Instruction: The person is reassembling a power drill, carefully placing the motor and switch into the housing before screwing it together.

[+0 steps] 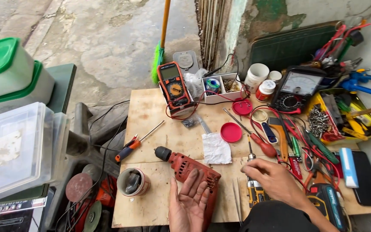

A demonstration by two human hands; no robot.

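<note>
- Red electric drill [192,172], shown lying on its side near the front edge of the plywood table [151,111], chuck pointing up and to the left; its housing appears closed, and no screws are seen removed, so the work on it is judged barely begun.
- Left hand [188,202] is laid palm-up against the drill's rear half, fingers [194,180] spread and relaxed, nothing gripped.
- Right hand [271,178] is held just right of the drill, fingertips pinched together above a screwdriver-like tool [254,189]; whether a small part is pinched cannot be told.
- White folded cloth [215,148] and red lid [231,132] are set just behind the drill; an orange multimeter [174,88] stands well beyond.
- Tin can [133,181] is placed to the drill's left, its contents indistinct.
- Drill's handle end is covered by the left hand and cut off by the lower frame edge; any cord attachment is not visible.
</note>
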